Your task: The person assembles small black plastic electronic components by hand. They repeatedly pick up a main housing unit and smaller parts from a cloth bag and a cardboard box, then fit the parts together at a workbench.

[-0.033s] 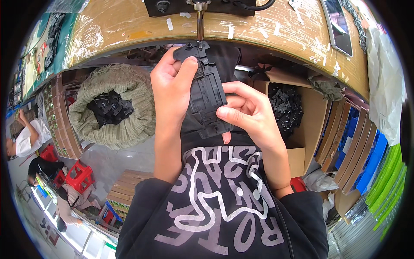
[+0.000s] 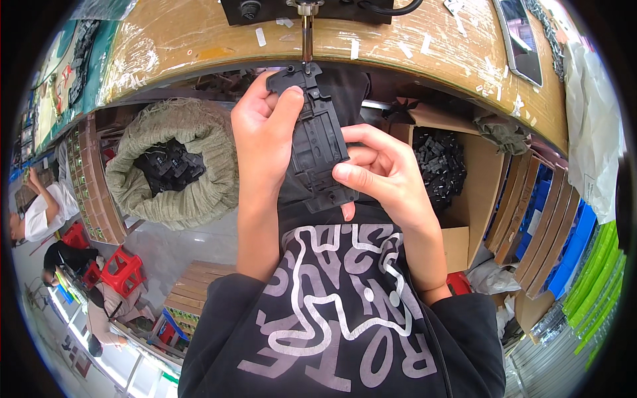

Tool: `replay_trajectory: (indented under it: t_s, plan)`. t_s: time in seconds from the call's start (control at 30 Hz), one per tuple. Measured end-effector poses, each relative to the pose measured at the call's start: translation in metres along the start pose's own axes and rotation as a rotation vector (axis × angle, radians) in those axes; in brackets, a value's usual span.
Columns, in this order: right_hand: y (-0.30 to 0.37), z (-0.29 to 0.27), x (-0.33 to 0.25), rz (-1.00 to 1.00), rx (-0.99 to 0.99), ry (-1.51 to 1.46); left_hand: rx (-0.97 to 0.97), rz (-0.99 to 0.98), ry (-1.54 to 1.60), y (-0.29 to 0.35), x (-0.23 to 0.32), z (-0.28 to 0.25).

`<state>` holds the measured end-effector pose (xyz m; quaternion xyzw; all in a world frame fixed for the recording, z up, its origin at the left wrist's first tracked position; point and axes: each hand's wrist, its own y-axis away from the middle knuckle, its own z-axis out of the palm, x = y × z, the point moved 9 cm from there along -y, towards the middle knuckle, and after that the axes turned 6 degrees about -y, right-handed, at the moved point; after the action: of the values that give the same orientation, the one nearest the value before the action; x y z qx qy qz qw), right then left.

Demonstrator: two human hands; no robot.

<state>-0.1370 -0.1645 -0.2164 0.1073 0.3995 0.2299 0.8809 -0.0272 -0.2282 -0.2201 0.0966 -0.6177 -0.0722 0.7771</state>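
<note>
Between both hands I hold a black moulded plastic housing (image 2: 316,146), tilted, with its ribbed inner side facing up. My left hand (image 2: 265,126) grips its upper left part, the thumb pressed on the face near the top. At its lower right edge, my right hand (image 2: 381,166) pinches it between thumb and fingers; some fingertips are hidden underneath. A thin metal driver shaft (image 2: 307,40) comes down from the machine at the table edge. Its tip meets the top end of the housing, beside a small corner tab.
A green woven sack (image 2: 133,186) of black parts stands at the left. On the right sits a cardboard box (image 2: 481,179) of small black pieces. A phone (image 2: 519,43) and white scraps lie on the film-covered table (image 2: 186,40). Red stools (image 2: 123,270) and people are farther left.
</note>
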Motion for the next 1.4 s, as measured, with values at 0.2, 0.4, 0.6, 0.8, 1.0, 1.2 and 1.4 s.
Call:
replay_trajectory:
  t_s: [0.2,0.4,0.6,0.8,1.0,1.2,1.4]
  plan:
    - [-0.002,0.001,0.0,0.007,0.003,-0.001,-0.018,0.023,-0.062,-0.003,0.0,-0.002]
    - [-0.002,-0.001,0.002,-0.003,0.006,-0.006,0.01,-0.006,-0.027,-0.002,0.003,0.0]
    - [0.002,-0.001,0.005,0.025,0.004,0.0,0.003,0.016,-0.052,0.001,0.001,-0.001]
    - [0.006,-0.003,0.005,0.022,0.016,0.005,-0.014,0.014,-0.056,0.006,0.001,0.002]
    - [0.006,-0.005,0.005,0.002,0.032,0.037,-0.014,0.041,-0.043,0.005,0.001,0.0]
    - [-0.002,-0.064,0.019,0.062,0.214,0.182,-0.068,-0.11,-0.403,-0.011,-0.027,-0.032]
    - [0.076,-0.322,0.052,-0.164,1.1,0.806,0.437,-0.01,-0.599,-0.007,-0.017,-0.19]
